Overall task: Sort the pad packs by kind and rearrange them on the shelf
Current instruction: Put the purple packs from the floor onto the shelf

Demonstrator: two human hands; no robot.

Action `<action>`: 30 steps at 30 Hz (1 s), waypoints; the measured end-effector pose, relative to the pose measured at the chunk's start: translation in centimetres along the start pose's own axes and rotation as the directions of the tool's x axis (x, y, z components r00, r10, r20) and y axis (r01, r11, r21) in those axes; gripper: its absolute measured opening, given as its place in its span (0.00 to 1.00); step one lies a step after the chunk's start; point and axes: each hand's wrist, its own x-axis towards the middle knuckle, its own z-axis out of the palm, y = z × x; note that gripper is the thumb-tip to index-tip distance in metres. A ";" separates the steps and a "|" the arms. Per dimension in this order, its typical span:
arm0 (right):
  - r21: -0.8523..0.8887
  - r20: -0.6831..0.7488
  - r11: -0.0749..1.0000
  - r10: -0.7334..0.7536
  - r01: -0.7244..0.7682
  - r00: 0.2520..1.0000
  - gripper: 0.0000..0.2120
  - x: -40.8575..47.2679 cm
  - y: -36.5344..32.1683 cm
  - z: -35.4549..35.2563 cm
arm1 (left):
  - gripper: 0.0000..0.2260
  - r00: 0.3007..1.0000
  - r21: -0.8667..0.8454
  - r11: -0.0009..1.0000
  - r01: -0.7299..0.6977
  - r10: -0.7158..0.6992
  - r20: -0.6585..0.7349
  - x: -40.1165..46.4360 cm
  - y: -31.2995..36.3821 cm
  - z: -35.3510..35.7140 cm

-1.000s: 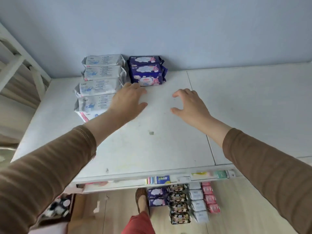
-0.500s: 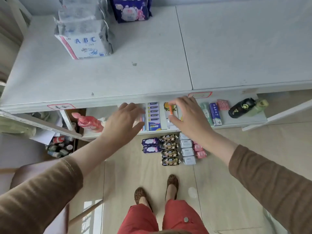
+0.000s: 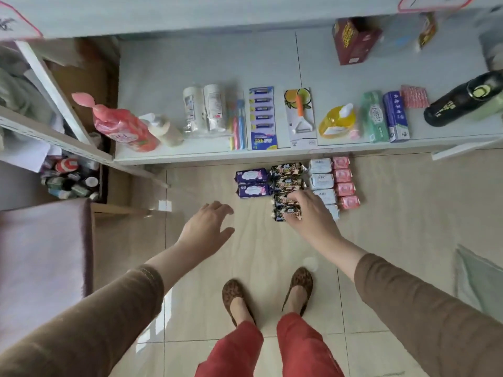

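A: Where are the pad packs lying?
B: On the floor tiles (image 3: 394, 213), in the middle of the frame, just below the front edge of the lower shelf (image 3: 206, 156). They make four columns: two purple packs (image 3: 251, 183), then four black packs (image 3: 287, 190), then pale blue packs (image 3: 322, 183), then four pink packs (image 3: 343, 183) at the right.
A: How does each pack lie?
B: Flat, with the long axis going left to right in the frame. The columns run from top to bottom.
A: What does the right hand (image 3: 310, 213) do?
B: It is over the lower black packs, fingers bent downward on them. If it really grasps one, I cannot tell.
A: And the left hand (image 3: 206, 229)?
B: Left of the packs, above the bare floor, fingers spread and relaxed, holding nothing.
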 end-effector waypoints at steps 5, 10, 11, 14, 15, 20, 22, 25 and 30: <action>-0.026 0.058 1.000 0.004 -0.003 0.998 0.21 5.8 5.9 9.9 | 0.24 0.998 -0.056 0.997 0.057 -0.056 0.019 7.1 -3.8 9.2; -0.164 0.090 0.983 -0.065 0.079 0.994 0.21 13.4 10.8 18.3 | 0.26 0.991 -0.098 0.987 0.127 -0.129 -0.022 16.7 -7.7 17.1; -0.195 0.089 0.975 -0.087 0.103 0.992 0.21 14.9 11.7 19.8 | 0.26 0.988 -0.109 0.983 0.147 -0.152 -0.035 18.6 -8.5 18.5; -0.325 0.065 0.932 -0.146 0.159 0.987 0.23 18.9 13.9 23.2 | 0.28 0.978 -0.131 0.975 0.178 -0.190 -0.083 23.9 -10.5 21.8; -0.373 0.054 0.912 -0.161 0.170 0.985 0.22 20.1 14.6 24.3 | 0.29 0.976 -0.134 0.974 0.181 -0.195 -0.101 25.5 -11.1 22.8; -0.564 0.017 0.799 -0.244 0.211 0.970 0.18 24.9 17.2 28.6 | 0.31 0.967 -0.132 0.975 0.179 -0.199 -0.156 32.9 -13.6 26.5; -0.635 0.008 0.739 -0.287 0.227 0.958 0.15 26.0 17.6 30.0 | 0.31 0.967 -0.116 0.977 0.177 -0.194 -0.163 35.3 -14.2 27.4; -0.682 0.001 0.687 -0.341 0.251 0.940 0.16 27.1 17.8 32.0 | 0.32 0.971 -0.082 0.980 0.180 -0.190 -0.146 38.2 -14.9 28.6; -0.650 -0.044 0.724 -0.339 0.230 0.940 0.14 28.7 17.3 34.0 | 0.33 0.963 -0.090 0.973 0.211 -0.223 -0.149 40.8 -15.2 29.9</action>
